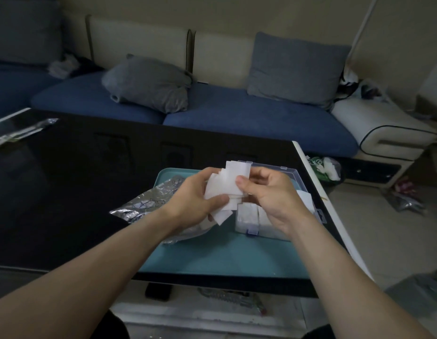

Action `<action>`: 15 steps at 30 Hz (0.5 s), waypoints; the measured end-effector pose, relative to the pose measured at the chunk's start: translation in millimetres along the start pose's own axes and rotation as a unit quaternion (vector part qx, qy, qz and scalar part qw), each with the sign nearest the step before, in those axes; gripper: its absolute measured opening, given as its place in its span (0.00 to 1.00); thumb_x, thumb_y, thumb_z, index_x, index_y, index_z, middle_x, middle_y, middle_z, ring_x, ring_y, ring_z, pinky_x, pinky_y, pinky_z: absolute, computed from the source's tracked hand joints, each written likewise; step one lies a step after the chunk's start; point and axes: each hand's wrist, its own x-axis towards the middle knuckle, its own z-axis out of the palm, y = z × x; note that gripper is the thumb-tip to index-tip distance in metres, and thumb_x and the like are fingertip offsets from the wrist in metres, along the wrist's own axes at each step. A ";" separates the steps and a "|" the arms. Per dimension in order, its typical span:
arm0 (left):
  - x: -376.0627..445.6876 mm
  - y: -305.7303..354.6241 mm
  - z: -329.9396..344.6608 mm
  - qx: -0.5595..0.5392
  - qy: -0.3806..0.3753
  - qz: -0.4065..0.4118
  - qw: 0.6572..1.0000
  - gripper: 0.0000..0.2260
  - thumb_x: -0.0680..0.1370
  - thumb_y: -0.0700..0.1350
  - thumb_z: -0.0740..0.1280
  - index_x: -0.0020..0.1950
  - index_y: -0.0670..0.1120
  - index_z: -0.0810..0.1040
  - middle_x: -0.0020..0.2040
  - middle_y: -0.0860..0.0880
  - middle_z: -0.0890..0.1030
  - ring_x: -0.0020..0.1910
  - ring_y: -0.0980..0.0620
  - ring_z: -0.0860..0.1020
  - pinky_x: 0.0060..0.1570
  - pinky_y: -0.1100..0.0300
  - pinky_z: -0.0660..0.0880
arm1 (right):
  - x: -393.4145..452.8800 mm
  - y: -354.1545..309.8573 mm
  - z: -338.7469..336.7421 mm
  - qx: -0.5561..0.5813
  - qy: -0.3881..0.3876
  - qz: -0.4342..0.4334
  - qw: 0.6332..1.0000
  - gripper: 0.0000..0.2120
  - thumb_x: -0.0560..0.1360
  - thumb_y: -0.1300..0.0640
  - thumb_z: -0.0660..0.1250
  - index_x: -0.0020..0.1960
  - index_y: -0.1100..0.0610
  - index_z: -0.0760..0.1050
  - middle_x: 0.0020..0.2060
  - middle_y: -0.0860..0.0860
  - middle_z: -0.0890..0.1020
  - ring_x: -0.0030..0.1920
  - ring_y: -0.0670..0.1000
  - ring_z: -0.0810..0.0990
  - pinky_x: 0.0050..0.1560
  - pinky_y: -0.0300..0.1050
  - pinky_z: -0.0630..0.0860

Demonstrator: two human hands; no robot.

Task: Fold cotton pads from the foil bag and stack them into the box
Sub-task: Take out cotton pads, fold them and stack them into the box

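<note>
Nearest the camera, two bare forearms reach out over the front edge of a black glossy table (65, 192); just past them lies a teal tray (212, 255) on the tabletop. Above the tray the left hand (190, 201) curls its fingers and thumb round a loose bunch of white cotton pads (222, 184), some pads fanning out below the palm; the right hand (269, 194) pinches the top pad of that same bunch between thumb and bent fingers. Under the right hand sits a clear plastic box (295, 173) on the tray, with folded pads (248, 216) already standing in rows inside it; to the left, half under the left wrist, a crinkled foil bag (141, 204) lies across the tray's edge and onto the table. Farther back stands a blue sofa (237, 116) with grey cushions (151, 81); a clear wrapper (24, 130) rests at the table's far left corner.
</note>
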 end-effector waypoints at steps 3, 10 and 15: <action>0.0 0.2 -4.6 -0.034 -0.020 -0.017 0.999 0.17 0.77 0.35 0.69 0.65 0.47 0.75 0.50 0.43 0.83 0.40 0.49 0.83 0.34 0.55 0.79 | 1.1 -0.7 -4.1 0.035 -0.021 0.020 0.999 0.06 0.77 0.63 0.71 0.54 0.58 0.81 0.44 0.50 0.86 0.45 0.50 0.86 0.43 0.46 0.83; 2.7 -0.7 -8.0 -0.093 0.033 -0.065 0.993 0.13 0.77 0.33 0.69 0.59 0.45 0.78 0.47 0.41 0.81 0.35 0.47 0.81 0.27 0.58 0.73 | -0.5 -10.3 -17.9 0.120 -0.065 0.048 0.989 0.07 0.75 0.62 0.72 0.52 0.57 0.80 0.41 0.49 0.86 0.38 0.45 0.84 0.40 0.43 0.81; 1.3 3.6 -5.4 -0.057 0.037 -0.056 0.996 0.14 0.77 0.35 0.69 0.60 0.47 0.77 0.52 0.41 0.83 0.46 0.40 0.83 0.41 0.46 0.80 | -6.7 -9.4 -7.0 0.082 -0.058 0.044 0.994 0.20 0.65 0.60 0.78 0.55 0.63 0.79 0.42 0.54 0.87 0.37 0.49 0.85 0.35 0.41 0.82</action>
